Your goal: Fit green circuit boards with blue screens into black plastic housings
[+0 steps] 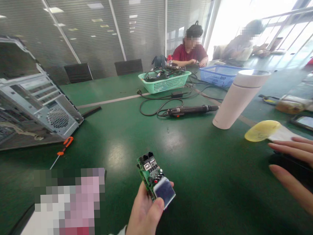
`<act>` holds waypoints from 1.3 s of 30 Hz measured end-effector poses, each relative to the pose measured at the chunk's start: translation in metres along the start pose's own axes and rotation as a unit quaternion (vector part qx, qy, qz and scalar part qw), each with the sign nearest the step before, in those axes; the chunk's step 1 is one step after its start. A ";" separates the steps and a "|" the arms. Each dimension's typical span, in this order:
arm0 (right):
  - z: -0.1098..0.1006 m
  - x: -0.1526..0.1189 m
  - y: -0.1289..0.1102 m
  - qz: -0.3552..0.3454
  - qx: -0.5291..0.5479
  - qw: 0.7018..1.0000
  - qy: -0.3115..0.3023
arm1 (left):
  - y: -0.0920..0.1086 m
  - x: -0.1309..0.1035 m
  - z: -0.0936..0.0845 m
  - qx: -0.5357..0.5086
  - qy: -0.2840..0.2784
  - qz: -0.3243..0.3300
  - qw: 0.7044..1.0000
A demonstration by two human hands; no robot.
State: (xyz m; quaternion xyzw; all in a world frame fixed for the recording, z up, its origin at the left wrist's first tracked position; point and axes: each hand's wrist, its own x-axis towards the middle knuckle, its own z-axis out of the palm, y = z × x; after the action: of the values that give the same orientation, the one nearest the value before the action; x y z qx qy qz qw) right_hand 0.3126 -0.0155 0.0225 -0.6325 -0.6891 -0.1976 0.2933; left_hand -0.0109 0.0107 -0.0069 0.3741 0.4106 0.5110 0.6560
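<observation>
My left hand [143, 214] grips a small green circuit board [148, 171] above the table, thumb pressed at the lower edge of its little display screen [164, 193]. Black sockets and a USB-type port sit at the board's far end. At the right edge, my right hand [310, 160] is open, with fingers stretched out and the thumb apart. A dark flat object [289, 166], whose kind I cannot make out, lies under it. Just beyond its fingertips is a yellow translucent piece [263, 130] with a white part attached.
Across the green table [115, 125] lie an electric screwdriver [189, 110] with its cord, a white tumbler [239, 101], a green basket [168, 83] of cables and a blue basket [216, 76]. A computer case [50, 107] and orange-handled screwdriver [67, 143] are left. Two people sit beyond.
</observation>
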 end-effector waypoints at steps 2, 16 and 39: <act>0.000 0.013 -0.029 -0.053 0.033 0.998 0.015 | -0.003 0.000 -0.001 0.020 0.031 0.012 0.999; 0.019 0.034 -0.124 -0.204 0.181 0.959 -0.075 | -0.005 -0.005 0.003 0.276 -0.017 0.140 0.951; 0.046 0.031 -0.115 -0.209 0.296 0.930 -0.059 | -0.013 -0.003 -0.009 0.369 -0.085 0.219 0.899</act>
State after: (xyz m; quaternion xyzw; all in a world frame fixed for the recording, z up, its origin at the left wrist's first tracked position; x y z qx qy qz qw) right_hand 0.1910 0.0238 0.0195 -0.3692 -0.8489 -0.0042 0.3781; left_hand -0.0153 0.0057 -0.0217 0.7117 0.4201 0.4199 0.3751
